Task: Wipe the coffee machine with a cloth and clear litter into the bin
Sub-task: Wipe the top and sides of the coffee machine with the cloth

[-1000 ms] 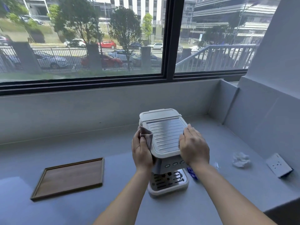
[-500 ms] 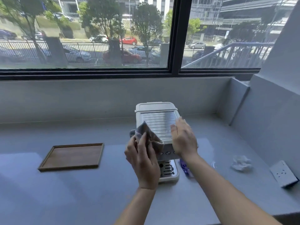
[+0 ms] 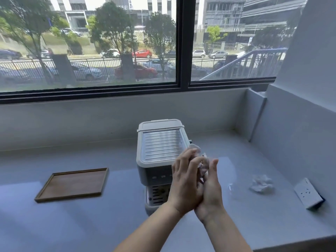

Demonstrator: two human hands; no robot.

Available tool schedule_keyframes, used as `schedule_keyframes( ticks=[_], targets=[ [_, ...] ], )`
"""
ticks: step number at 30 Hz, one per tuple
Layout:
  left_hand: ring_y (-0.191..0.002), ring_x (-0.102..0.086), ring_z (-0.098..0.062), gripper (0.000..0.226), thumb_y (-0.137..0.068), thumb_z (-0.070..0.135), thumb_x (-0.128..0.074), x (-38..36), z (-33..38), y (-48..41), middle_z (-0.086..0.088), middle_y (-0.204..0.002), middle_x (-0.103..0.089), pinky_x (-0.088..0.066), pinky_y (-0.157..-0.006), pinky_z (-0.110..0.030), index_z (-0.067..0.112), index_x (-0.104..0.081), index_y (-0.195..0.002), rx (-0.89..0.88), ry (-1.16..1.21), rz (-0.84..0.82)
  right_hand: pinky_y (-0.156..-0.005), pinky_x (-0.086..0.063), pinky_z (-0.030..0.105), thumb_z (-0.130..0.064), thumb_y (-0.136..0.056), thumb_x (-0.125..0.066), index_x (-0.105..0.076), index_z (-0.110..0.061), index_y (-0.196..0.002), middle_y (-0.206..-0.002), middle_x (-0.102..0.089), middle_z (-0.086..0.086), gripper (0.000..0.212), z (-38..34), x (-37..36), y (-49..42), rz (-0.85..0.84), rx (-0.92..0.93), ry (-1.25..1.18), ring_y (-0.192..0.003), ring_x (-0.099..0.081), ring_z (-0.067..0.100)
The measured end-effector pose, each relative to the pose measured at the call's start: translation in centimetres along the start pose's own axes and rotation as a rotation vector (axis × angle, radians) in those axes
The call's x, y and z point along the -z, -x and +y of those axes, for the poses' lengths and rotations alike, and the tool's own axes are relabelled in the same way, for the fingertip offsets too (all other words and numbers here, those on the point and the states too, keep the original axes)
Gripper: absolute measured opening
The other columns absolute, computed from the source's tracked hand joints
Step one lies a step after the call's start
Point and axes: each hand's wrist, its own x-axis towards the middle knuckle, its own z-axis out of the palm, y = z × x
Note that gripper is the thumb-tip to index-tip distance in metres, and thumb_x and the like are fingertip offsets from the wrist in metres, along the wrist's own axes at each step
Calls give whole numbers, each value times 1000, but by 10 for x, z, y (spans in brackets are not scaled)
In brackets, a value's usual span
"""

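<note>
Coffee machine (image 3: 160, 148) sitting centre frame on grey counter (image 3: 109, 224). Left hand (image 3: 185, 180) curling fingers round blurred cloth (image 3: 202, 163), just right of machine front. Right hand (image 3: 211, 191) pressing against it, fingers hidden, grip unclear. Worth bunching cloth compactly, exposing clean face before wiping ribbed top.

Both forearms reach forward, hands joined. The left hand (image 3: 185, 180) curls its fingers (image 3: 182, 160) over a crumpled cloth (image 3: 202, 161); the right hand (image 3: 211, 190) presses its palm against it, fingers nearly straight.
</note>
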Motion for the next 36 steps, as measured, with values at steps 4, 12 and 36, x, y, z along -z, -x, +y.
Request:
schedule_keyframes(
  ticks=[4, 12, 36],
  targets=[
    [-148, -24, -18, 83, -59, -3, -47, 25, 7, -2, 1, -154, -37, -23, -120, -34, 17, -46, -139, 27, 343, -303, -96, -50, 37, -48, -94, -58, -60, -10, -128, -129, -63, 10, 52, -1, 10, -13, -49, 60, -111, -117, -62, 22],
    [-148, -25, -24, 65, -98, 60, -7, 80, -69, -34, -4, -158, -33, -14, -121, -47, 29, -38, -147, 192, -710, -501, -70, -52, 37, -38, -91, -60, -68, -17, -97, -85, -69, 0, 24, -15, 1, -69, 155, 336, 613, -79, -63, 15],
    [-144, -30, -26, 57, -98, 55, -15, 74, -69, -29, -2, -153, -40, -21, -118, -46, 30, -37, -144, 192, -712, -477, -63, -48, 40, -52, -75, -60, -69, -29, -77, -64, -64, -3, 24, 16, 44, -56, 303, 214, 678, -66, -57, 23]
  ],
)
